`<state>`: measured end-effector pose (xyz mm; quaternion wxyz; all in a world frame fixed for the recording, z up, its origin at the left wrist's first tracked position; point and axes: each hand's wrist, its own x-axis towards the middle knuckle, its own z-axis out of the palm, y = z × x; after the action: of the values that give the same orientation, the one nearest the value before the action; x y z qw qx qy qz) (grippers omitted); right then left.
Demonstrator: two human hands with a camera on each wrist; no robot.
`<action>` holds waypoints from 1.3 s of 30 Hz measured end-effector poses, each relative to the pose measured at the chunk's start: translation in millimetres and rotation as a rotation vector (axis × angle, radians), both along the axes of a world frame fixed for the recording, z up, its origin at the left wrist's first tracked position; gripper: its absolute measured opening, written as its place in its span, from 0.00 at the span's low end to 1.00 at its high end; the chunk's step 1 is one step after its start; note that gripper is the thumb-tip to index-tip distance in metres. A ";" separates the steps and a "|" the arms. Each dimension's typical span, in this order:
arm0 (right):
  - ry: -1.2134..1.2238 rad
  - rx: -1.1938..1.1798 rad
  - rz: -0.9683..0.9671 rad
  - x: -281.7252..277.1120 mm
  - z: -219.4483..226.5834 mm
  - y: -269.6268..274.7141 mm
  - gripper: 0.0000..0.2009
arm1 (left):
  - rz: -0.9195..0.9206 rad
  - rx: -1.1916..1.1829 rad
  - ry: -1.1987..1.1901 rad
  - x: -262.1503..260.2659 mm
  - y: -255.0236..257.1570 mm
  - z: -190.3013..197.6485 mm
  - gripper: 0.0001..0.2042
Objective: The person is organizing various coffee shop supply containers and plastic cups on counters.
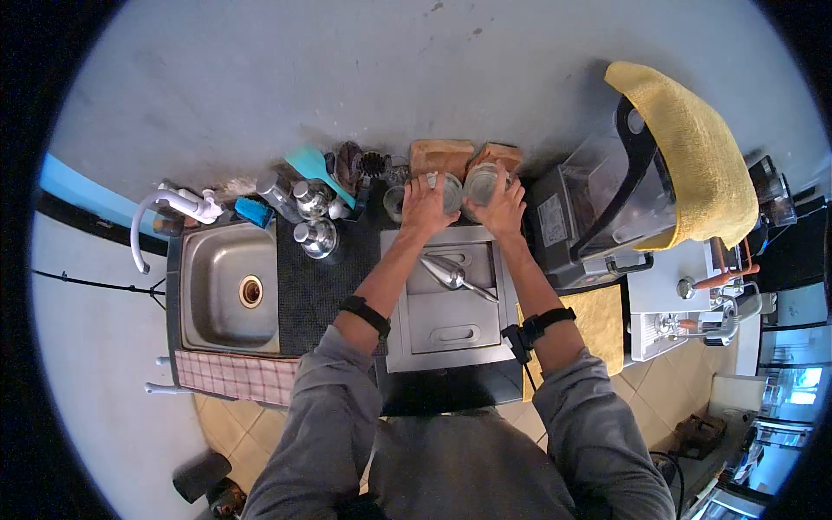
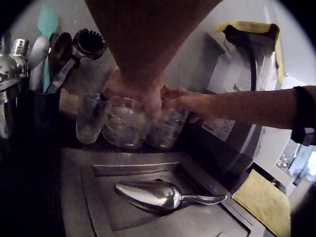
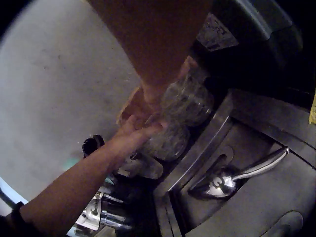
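Observation:
Two clear glass jars stand side by side at the back of the counter, behind a steel lidded well. My left hand (image 1: 423, 206) grips the left glass jar (image 2: 126, 126) near its rim, fingers over its far side. With my right hand (image 1: 500, 208) I hold the right glass jar (image 1: 479, 184), thumb on its near left side and fingers round the right. A smaller clear glass (image 2: 90, 121) stands just left of the left jar. On the steel lid (image 1: 455, 314), in front of both hands, lies a shiny metal ice scoop (image 1: 446, 272).
Wooden boards (image 1: 441, 156) lean against the wall behind the jars. Metal shakers (image 1: 315, 237) and a turquoise spatula (image 1: 317, 169) stand to the left, beside the sink (image 1: 201, 286). A blender (image 1: 568, 221) under a yellow towel (image 1: 693, 156) stands close by my right hand.

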<state>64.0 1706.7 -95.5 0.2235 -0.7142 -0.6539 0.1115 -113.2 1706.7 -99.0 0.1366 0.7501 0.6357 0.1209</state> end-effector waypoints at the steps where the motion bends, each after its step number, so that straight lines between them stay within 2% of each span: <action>1: -0.002 -0.002 -0.001 0.4 -0.8 3.0 0.57 | -0.001 -0.002 -0.002 0.1 0.3 0.3 0.51; 4: -0.047 0.015 0.000 0.5 3.0 4.0 0.57 | 0.009 0.006 -0.008 0.5 0.8 -1.3 0.50; 7: 0.014 0.094 0.029 4.6 8.2 -1.5 0.56 | 0.000 0.025 -0.067 -0.7 1.6 3.3 0.49; 9: 0.105 0.289 0.061 8.7 12.3 -11.7 0.55 | 0.023 0.018 -0.070 0.3 -0.7 5.1 0.49; 12: 0.193 0.322 0.040 14.0 27.3 -37.7 0.53 | 0.015 0.088 -0.121 -1.7 -1.4 5.2 0.49; 17: 0.371 0.300 0.030 24.2 44.4 -85.2 0.55 | 0.025 0.184 -0.214 -2.7 -18.0 42.5 0.48; 20: 0.438 0.299 0.034 36.2 40.5 -123.2 0.58 | 0.024 0.273 -0.348 -2.7 -44.4 73.7 0.48; 22: 0.563 0.217 0.158 48.7 44.5 -154.9 0.58 | -0.004 0.320 -0.430 -0.1 -71.0 90.3 0.47; 24: 0.533 0.146 0.150 67.1 49.6 -191.3 0.60 | -0.110 0.332 -0.580 4.0 -103.2 100.5 0.46; 25: 0.510 0.092 0.206 77.2 49.2 -206.9 0.60 | -0.138 0.329 -0.588 8.5 -117.6 101.7 0.46; 27: 0.498 0.019 0.249 96.6 53.9 -244.5 0.60 | -0.233 0.152 -0.700 18.6 -150.3 104.6 0.46; 28: 0.498 0.038 0.216 107.3 55.3 -262.2 0.60 | -0.272 0.149 -0.701 27.0 -166.0 108.5 0.46; 30: 0.329 0.024 0.186 128.1 58.9 -302.8 0.59 | -0.364 -0.045 -0.787 48.5 -198.5 115.6 0.46; 34: 0.337 -0.023 -0.097 175.0 49.7 -400.6 0.57 | -0.597 -0.154 -0.773 116.5 -254.1 108.4 0.46; 36: 0.336 0.049 -0.242 197.0 54.3 -451.0 0.57 | -0.671 -0.278 -0.819 158.2 -281.8 102.1 0.46; 37: 0.351 0.040 -0.313 211.5 53.4 -480.3 0.57 | -0.774 -0.303 -0.829 183.1 -296.8 100.4 0.46; 39: 0.346 0.080 -0.453 234.1 40.6 -538.2 0.56 | -0.866 -0.386 -0.831 226.9 -323.0 95.5 0.47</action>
<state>298.1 1168.6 -54.9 0.3788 -0.8031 -0.4337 0.1529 113.7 1383.7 -3.5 0.5417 0.7917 0.1784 0.2189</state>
